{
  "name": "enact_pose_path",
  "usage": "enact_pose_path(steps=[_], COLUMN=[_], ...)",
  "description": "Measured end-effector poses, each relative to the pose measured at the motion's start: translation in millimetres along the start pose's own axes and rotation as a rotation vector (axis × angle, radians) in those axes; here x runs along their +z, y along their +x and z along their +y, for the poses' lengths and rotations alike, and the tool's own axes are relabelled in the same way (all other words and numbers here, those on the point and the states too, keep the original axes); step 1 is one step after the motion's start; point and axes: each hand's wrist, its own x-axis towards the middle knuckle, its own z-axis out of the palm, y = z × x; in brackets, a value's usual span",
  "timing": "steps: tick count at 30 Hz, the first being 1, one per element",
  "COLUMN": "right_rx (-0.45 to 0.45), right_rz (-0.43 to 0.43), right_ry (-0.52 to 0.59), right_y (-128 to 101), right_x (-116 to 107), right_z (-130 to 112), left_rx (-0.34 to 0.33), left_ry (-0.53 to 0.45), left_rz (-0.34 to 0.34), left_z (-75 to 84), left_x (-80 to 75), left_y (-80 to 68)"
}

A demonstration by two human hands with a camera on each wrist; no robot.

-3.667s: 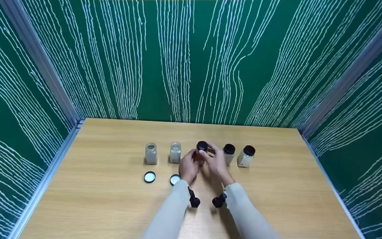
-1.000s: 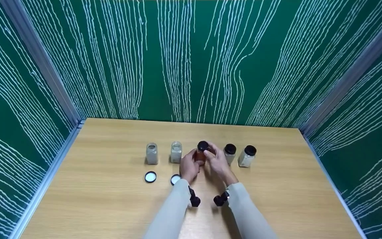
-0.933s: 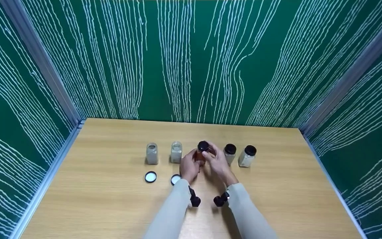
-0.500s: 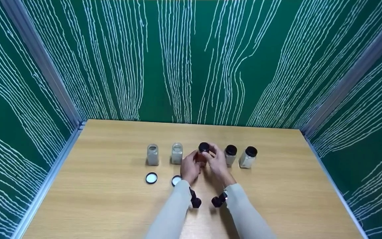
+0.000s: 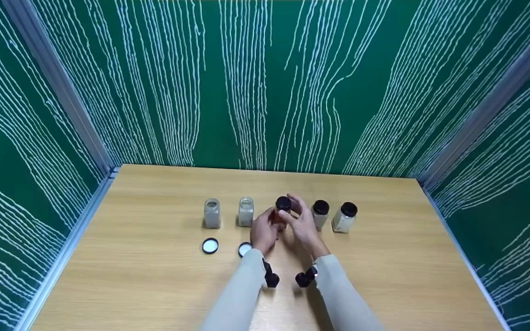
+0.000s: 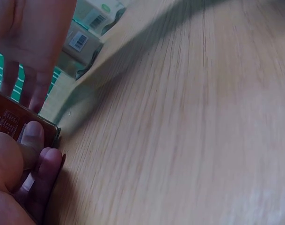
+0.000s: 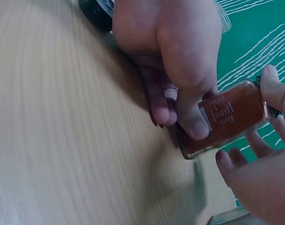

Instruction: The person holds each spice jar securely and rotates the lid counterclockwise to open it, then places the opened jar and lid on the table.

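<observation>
A square glass spice jar [image 7: 236, 115] of reddish-brown contents stands between my hands, its black lid [image 5: 283, 203] on top. My left hand [image 5: 262, 233] grips the lower body, thumb over the printed label, close to the table. At the top, my right hand [image 5: 305, 227] holds the lid, thumb on its near edge and the fingers reaching round the far side. Left of them stand two lidless jars with pale contents, one jar [image 5: 212, 214] farther out and one jar [image 5: 246, 213] nearer. In front of those lie two black lids [image 5: 210, 245], white liners up, one partly behind my left wrist.
On the right stand two more pale jars with black lids, one jar [image 5: 319, 220] close to my right hand and another jar [image 5: 342, 222] beyond. Green walls [image 5: 246, 92] with white wavy lines enclose the wooden table [image 5: 164, 285] at the back and sides.
The jar stays in about the same place in my left hand. My right fingers shift about the lid, and the forefinger now stands straighter beside it. The other jars have not moved.
</observation>
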Motion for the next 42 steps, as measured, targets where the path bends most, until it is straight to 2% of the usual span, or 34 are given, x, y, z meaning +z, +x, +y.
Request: enact_pose_path(steps=[3, 5, 10, 15, 21, 25, 31, 35, 38, 42], right_rx=[0.023, 0.029, -0.017, -0.029, -0.019, 0.003, -0.025, -0.040, -0.047, -0.036], right_rz=[0.070, 0.082, 0.020, -0.020, 0.082, 0.125, 0.029, -0.031, -0.027, 0.043], right_ry=[0.009, -0.016, -0.063, -0.017, 0.032, 0.008, -0.051, -0.030, -0.005, 0.012], right_y=[-0.3, -0.3, -0.1, -1.3, -1.2, 0.1, -1.1, -2.5, -3.0, -2.9], right_x=[3.7, 4.5, 2.0, -0.3, 5.5, 7.9, 4.1, -0.1, -1.3, 1.6], right_z=[1.7, 1.7, 1.4, 2.7, 3.2, 1.3, -1.9, -1.3, 0.1, 0.6], left_rx=[0.009, 0.002, -0.029, -0.039, -0.025, -0.008, -0.008, -0.029, -0.037, -0.026], left_ry=[0.001, 0.005, 0.003, -0.019, -0.012, -0.004, -0.025, -0.017, -0.018, -0.016], left_rz=[0.001, -0.001, -0.003, -0.014, -0.007, 0.006, 0.008, -0.005, -0.010, 0.000], left_z=[-0.8, -0.6, 0.3, 0.2, -0.1, -0.2, -1.3, -1.1, 0.0, -0.3], left_x=[1.4, 1.5, -0.2, -1.8, -1.1, -0.4, 0.4, -0.3, -1.2, -0.9], left_y=[-0.2, -0.1, 1.0, 0.7, -0.4, 0.3, 1.8, 1.7, 0.8, -0.6])
